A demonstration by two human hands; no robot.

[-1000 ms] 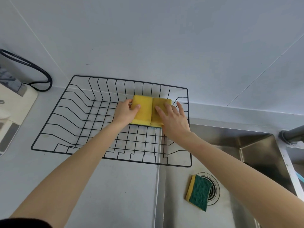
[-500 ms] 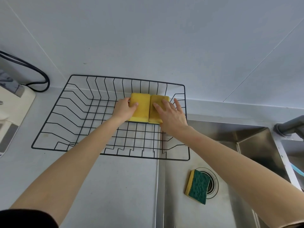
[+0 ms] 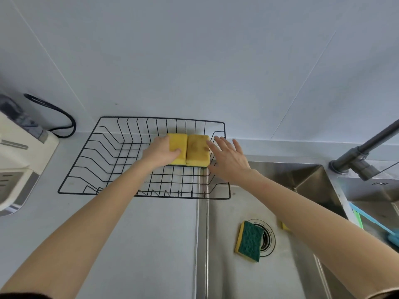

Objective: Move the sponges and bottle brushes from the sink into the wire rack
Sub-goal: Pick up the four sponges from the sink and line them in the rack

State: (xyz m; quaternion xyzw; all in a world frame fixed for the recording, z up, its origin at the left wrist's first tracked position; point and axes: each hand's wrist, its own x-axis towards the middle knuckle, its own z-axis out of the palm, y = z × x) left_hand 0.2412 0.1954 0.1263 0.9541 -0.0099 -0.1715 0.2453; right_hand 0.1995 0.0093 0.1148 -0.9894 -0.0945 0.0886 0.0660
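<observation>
Two yellow sponges lie side by side at the back right of the black wire rack (image 3: 90,147). My left hand (image 3: 160,152) rests on the left sponge (image 3: 178,145), thumb across its top. The right sponge (image 3: 197,151) lies bare, and my right hand (image 3: 228,158) hovers just to its right with fingers spread, holding nothing. A third sponge (image 3: 250,241), green side up, lies in the steel sink (image 3: 226,277) by the drain. A bit of yellow (image 3: 285,225) peeks out behind my right forearm. A blue brush handle (image 3: 375,223) shows at the far right.
A dark grey tap (image 3: 362,154) stands at the sink's back right corner. A cream appliance (image 3: 19,160) with a black cable (image 3: 62,119) sits left of the rack. The rack's right end overhangs the sink. A grey wall rises behind.
My right hand has lifted off the right sponge and moved to the right, fingers spreading. My left hand stays on the left sponge.
</observation>
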